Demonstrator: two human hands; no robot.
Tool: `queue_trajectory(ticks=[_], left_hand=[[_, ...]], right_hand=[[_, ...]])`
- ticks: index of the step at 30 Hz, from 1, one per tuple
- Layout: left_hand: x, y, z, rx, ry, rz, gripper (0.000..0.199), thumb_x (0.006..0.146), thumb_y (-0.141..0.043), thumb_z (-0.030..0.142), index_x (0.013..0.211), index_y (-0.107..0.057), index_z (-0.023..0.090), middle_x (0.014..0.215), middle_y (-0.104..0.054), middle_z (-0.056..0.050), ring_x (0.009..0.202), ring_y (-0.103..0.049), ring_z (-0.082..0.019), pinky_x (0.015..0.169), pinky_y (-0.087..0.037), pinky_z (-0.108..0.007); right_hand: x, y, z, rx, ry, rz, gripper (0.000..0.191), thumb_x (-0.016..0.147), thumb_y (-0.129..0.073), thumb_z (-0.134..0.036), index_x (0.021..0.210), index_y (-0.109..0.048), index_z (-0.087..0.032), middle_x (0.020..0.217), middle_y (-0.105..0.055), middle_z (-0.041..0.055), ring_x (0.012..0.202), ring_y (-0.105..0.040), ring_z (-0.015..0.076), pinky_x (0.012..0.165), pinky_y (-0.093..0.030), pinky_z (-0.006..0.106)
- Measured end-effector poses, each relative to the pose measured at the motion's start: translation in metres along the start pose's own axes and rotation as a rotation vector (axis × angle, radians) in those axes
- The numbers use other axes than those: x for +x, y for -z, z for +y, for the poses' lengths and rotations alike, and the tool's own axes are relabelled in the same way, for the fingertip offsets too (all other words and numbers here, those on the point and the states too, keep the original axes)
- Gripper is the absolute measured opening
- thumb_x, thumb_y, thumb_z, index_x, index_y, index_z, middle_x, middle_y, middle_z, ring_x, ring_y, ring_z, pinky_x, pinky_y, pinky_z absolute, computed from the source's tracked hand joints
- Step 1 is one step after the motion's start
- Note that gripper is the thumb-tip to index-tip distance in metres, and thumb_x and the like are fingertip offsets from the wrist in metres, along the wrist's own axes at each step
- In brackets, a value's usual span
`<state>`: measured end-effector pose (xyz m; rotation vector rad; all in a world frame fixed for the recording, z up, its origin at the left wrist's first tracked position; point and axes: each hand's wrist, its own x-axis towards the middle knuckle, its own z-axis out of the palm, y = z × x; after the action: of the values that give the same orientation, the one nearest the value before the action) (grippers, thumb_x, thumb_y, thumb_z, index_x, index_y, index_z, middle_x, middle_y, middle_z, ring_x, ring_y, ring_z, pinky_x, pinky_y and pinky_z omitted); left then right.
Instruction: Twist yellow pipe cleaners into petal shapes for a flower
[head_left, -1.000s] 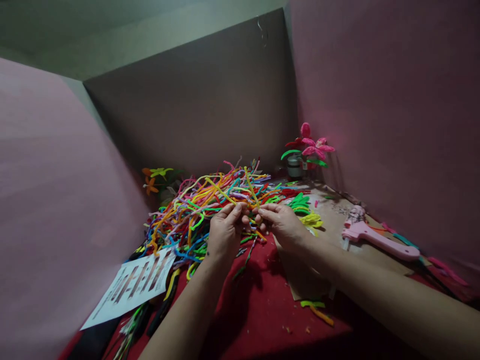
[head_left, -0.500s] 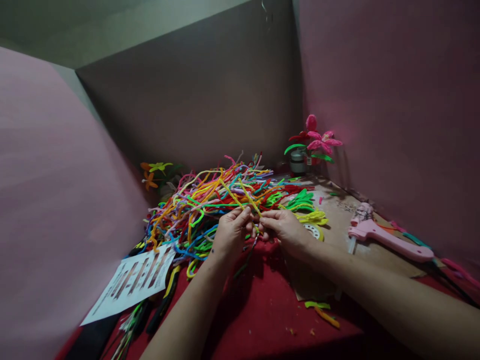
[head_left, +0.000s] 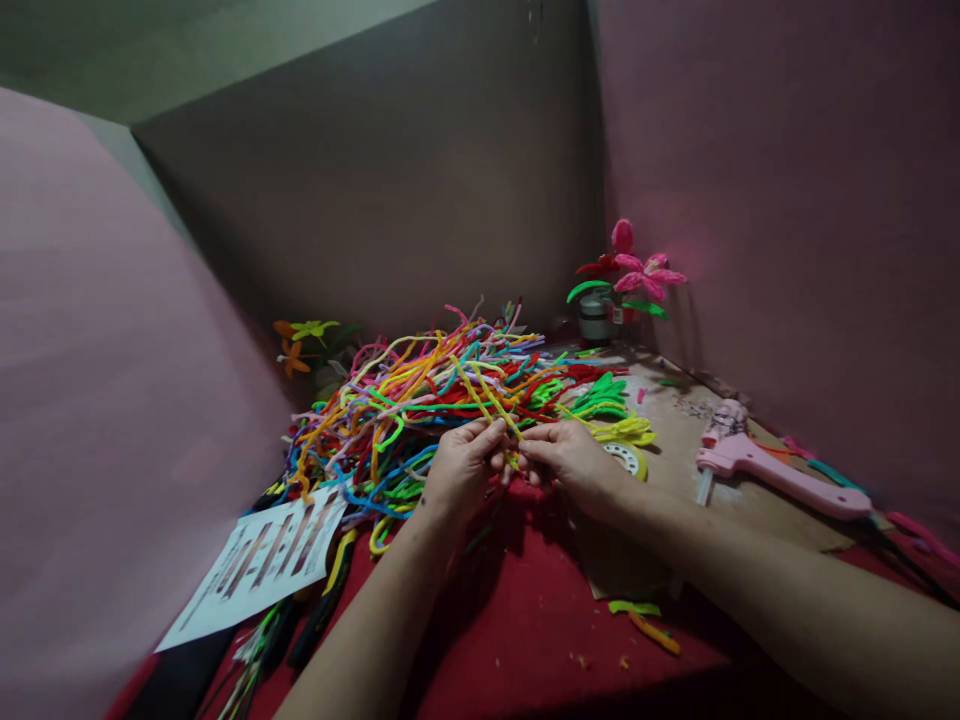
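Observation:
Two strands of yellow pipe cleaner (head_left: 481, 392) rise side by side from between my hands, with their lower part bent below the fingers. My left hand (head_left: 466, 465) is closed, thumb and fingers pinching the yellow pipe cleaner. Close beside it, my right hand (head_left: 571, 462) is closed on the same yellow piece from the right. The fingers partly hide where the strands meet. Behind both hands lies a big tangled heap of coloured pipe cleaners (head_left: 405, 385).
A pink glue gun (head_left: 784, 482) lies on cardboard at the right, near a yellow tape roll (head_left: 626, 460). Pink flowers (head_left: 649, 275) stand behind. A printed sheet (head_left: 255, 565) and black-yellow pliers (head_left: 330, 600) lie left on red cloth (head_left: 517, 620).
The two yellow strands have come closer together and look more parallel. Both hands have stayed nearly in place, and the view has shifted slightly.

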<state>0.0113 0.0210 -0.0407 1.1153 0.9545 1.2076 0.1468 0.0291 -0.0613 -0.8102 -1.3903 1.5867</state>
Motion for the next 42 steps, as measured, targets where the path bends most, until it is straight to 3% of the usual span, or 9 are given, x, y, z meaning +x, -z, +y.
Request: queue_trajectory(ticks=[11, 20, 26, 31, 42], left_hand=[[0.0, 0.0009, 0.0002, -0.023, 0.055, 0.005, 0.025, 0.068, -0.067, 0.028, 0.084, -0.064, 0.009, 0.048, -0.046, 0.005, 0.034, -0.036, -0.003, 0.034, -0.035, -0.017], [-0.0043, -0.0012, 0.0033, -0.009, 0.043, 0.027, 0.021, 0.067, -0.067, 0.029, 0.075, -0.062, 0.01, 0.048, -0.047, 0.005, 0.036, -0.039, -0.003, 0.037, -0.035, -0.017], [-0.006, -0.0013, 0.0047, -0.031, 0.019, -0.011, 0.02, 0.068, -0.065, 0.03, 0.073, -0.06, 0.011, 0.048, -0.048, 0.004, 0.04, -0.048, -0.008, 0.042, -0.041, -0.021], [-0.008, -0.0011, 0.0065, -0.048, 0.004, -0.047, 0.021, 0.069, -0.065, 0.028, 0.079, -0.062, 0.01, 0.052, -0.051, 0.003, 0.045, -0.054, -0.01, 0.048, -0.043, -0.023], [-0.0076, -0.002, 0.0086, -0.064, -0.031, 0.053, 0.026, 0.067, -0.068, 0.028, 0.085, -0.064, 0.01, 0.047, -0.048, 0.004, 0.041, -0.049, -0.008, 0.044, -0.04, -0.021]], right_hand=[[-0.0011, 0.0015, 0.002, -0.04, -0.021, -0.033, 0.016, 0.072, -0.049, -0.023, 0.061, -0.057, -0.014, 0.049, -0.05, -0.0019, 0.038, -0.039, 0.0059, 0.037, -0.026, 0.019], [-0.0044, 0.0001, -0.0013, -0.033, 0.011, -0.026, 0.017, 0.069, -0.052, -0.022, 0.056, -0.057, -0.013, 0.044, -0.044, -0.0045, 0.039, -0.035, 0.0051, 0.039, -0.025, 0.019], [-0.0046, 0.0001, -0.0048, 0.125, -0.122, -0.178, 0.019, 0.073, -0.051, -0.028, 0.071, -0.062, -0.013, 0.056, -0.057, 0.0002, 0.041, -0.047, 0.0068, 0.038, -0.033, 0.018], [-0.0042, 0.001, -0.0032, 0.091, -0.078, -0.116, 0.016, 0.071, -0.053, -0.024, 0.066, -0.061, -0.012, 0.056, -0.055, -0.0005, 0.037, -0.043, 0.0044, 0.032, -0.026, 0.016], [-0.0071, -0.0002, -0.0065, 0.165, -0.151, -0.142, 0.014, 0.07, -0.054, -0.022, 0.065, -0.061, -0.011, 0.056, -0.057, 0.0008, 0.04, -0.046, 0.0056, 0.035, -0.032, 0.016]])
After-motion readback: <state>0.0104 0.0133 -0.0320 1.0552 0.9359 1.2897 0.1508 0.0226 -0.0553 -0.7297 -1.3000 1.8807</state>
